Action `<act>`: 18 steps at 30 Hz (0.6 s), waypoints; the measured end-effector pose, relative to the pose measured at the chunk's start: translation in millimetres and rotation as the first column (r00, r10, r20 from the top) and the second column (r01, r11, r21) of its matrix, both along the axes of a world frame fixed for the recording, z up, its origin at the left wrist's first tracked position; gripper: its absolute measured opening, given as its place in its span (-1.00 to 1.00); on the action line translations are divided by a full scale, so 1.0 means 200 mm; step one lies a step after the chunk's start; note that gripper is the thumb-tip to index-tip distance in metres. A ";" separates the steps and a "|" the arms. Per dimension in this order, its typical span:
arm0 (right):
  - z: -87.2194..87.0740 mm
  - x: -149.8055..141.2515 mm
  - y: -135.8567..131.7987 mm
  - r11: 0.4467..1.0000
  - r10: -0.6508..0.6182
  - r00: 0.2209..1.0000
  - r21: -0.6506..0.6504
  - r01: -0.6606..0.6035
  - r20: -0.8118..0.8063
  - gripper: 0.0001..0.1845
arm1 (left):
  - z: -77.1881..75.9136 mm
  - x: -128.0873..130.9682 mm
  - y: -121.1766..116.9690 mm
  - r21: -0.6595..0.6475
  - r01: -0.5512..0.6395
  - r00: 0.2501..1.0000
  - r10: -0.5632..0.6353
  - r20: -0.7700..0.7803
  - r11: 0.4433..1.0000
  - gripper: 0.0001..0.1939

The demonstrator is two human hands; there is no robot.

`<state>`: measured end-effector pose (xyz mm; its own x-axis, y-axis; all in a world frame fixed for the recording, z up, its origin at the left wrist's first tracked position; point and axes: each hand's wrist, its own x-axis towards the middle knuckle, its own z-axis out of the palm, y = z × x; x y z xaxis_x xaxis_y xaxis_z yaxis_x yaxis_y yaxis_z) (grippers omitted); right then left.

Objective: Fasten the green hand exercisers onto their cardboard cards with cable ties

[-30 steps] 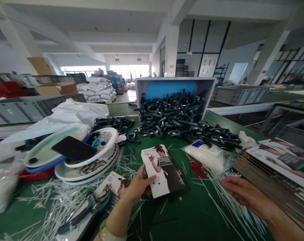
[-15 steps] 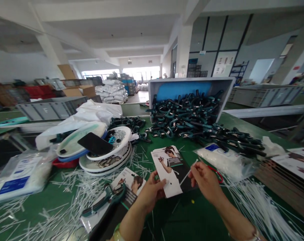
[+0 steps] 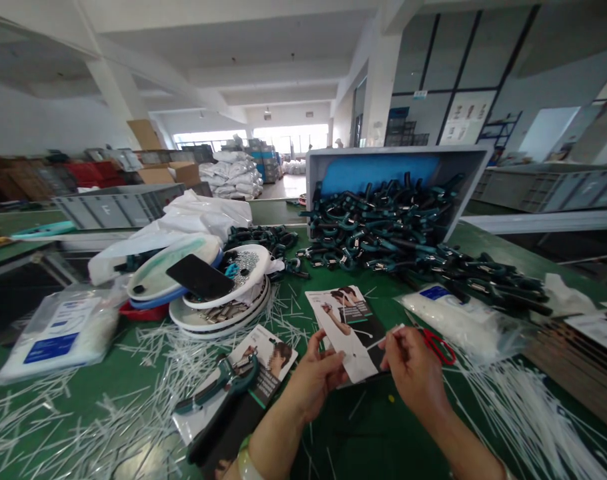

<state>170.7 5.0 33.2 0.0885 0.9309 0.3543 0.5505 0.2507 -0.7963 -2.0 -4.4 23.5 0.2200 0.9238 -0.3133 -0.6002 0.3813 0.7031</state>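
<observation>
The printed cards (image 3: 358, 363) I have in hand lie fanned over the middle of the bench (image 3: 368, 443), nearer its front edge, which is out of my view. My left hand (image 3: 321, 375) pinches their lower left side, thumb on top; if that thumb eases, I judge the fan could slip apart, because the cards are not squared up. The grip of my right hand (image 3: 412, 361) pinches a thin white tie (image 3: 376, 345) at the cards' right side; I cannot tell whether it passes through one. Pushed crookedly, something so slender could buckle or miss. Just past my right knuckles lie red-handled scissors (image 3: 438, 347), which a wide sweep could knock. Toward the bench's right edge, loose ties (image 3: 528, 407) overlap so much that lifting one might drag others along. By my left forearm a tool (image 3: 228, 377) lies on its own card, where my elbow could catch it. Beyond, a phone (image 3: 201, 277) rests aslant on plates (image 3: 253, 321) and could slide if they are bumped. Toward the far edge, heaped tools (image 3: 378, 227) spilling from a grey crate (image 3: 398, 152) could slump.
</observation>
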 end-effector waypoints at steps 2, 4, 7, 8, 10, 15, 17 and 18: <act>-0.04 -0.02 0.01 0.989 0.004 0.983 -0.142 -0.031 -0.184 -0.72 | 0.02 0.01 -0.01 0.005 0.045 0.999 -0.045 0.029 0.999 -0.34; -0.09 -0.03 0.01 0.967 -0.005 0.957 -0.244 -0.068 -0.290 -0.72 | 0.02 0.02 -0.02 -0.011 0.124 0.992 -0.124 0.017 0.992 -0.39; -0.12 -0.03 0.02 0.959 0.069 0.976 -0.257 -0.123 -0.209 -0.75 | 0.01 0.01 -0.02 -0.031 0.228 0.966 -0.230 -0.120 0.973 -0.50; -0.11 -0.02 0.02 0.958 0.116 0.984 -0.247 -0.147 -0.136 -0.77 | 0.00 0.01 -0.02 -0.030 0.244 0.952 -0.245 -0.184 0.969 -0.54; -0.09 0.00 0.02 0.961 0.161 0.986 -0.236 -0.145 0.050 -0.82 | 0.00 -0.01 -0.01 -0.024 0.255 0.918 -0.250 -0.308 0.967 -0.65; -0.03 0.08 -0.04 0.984 -0.033 0.863 0.169 -0.061 0.504 -0.55 | 0.00 -0.05 0.04 0.041 0.244 0.855 -0.195 -0.480 0.969 -0.75; -0.03 0.09 -0.08 0.923 0.056 0.744 0.249 -0.293 0.666 -0.52 | 0.01 -0.06 0.06 0.063 0.239 0.854 -0.179 -0.489 0.969 -0.74; -0.04 0.08 -0.10 0.890 0.099 0.684 0.244 -0.386 0.723 -0.53 | 0.02 -0.06 0.07 0.070 0.238 0.855 -0.174 -0.489 0.969 -0.72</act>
